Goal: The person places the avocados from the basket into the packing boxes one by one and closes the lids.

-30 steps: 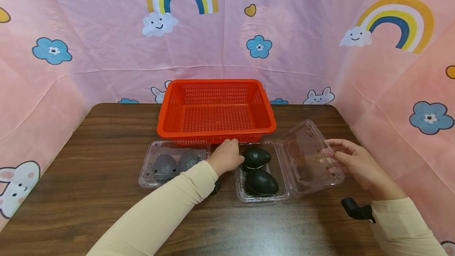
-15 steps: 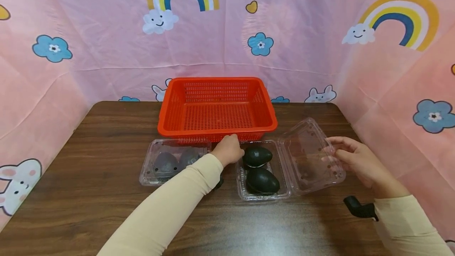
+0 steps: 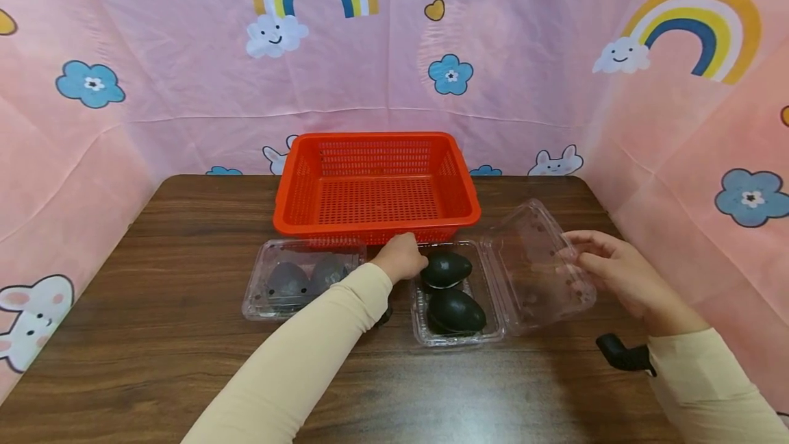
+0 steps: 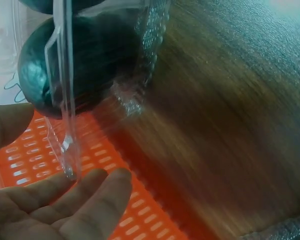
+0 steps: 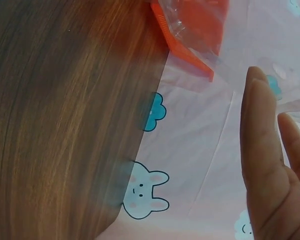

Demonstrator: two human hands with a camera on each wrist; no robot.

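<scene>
An open clear plastic clamshell (image 3: 501, 321) holds two dark green avocados (image 3: 456, 312), one behind the other. At its back left corner my left hand (image 3: 401, 257) grips the rim; the left wrist view has the thumb beside an avocado (image 4: 85, 65) and the fingers (image 4: 102, 200) under the plastic corner. On the right, the hinged lid (image 3: 533, 273) leans upward. My right hand (image 3: 622, 273) holds the lid's outer edge between thumb and fingers. To the left sits a second clamshell (image 3: 255, 293), closed, with two avocados inside, partly covered by my left sleeve.
A red-orange plastic basket (image 3: 376, 230) with slotted walls stands right behind both clamshells, nothing in it. The brown wooden table (image 3: 154, 279) meets a pink printed cloth (image 3: 203, 88) at the back and sides. A black device (image 3: 625, 355) sits at my right cuff.
The lid has risen slightly with my right hand. My left forearm has shifted a little to the right, its hand still at the clamshell's corner. The view has tilted a little.
</scene>
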